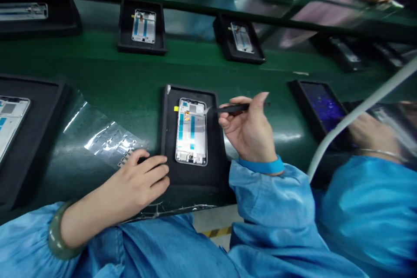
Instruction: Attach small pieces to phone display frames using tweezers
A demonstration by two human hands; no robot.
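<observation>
Phone frame [191,132] lies in black tray [215,169]. Right hand [247,130], fingers [230,124] closed on black pen-like tool [231,108], tip lost in glare at frame corner. Left hand [140,178], fingers [153,173] curled over dark object [142,160], mostly hidden; grip unclear.

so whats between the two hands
The head view shows a black tray between the left hand and the right hand, with a white phone frame with blue strips lying in it.
</observation>
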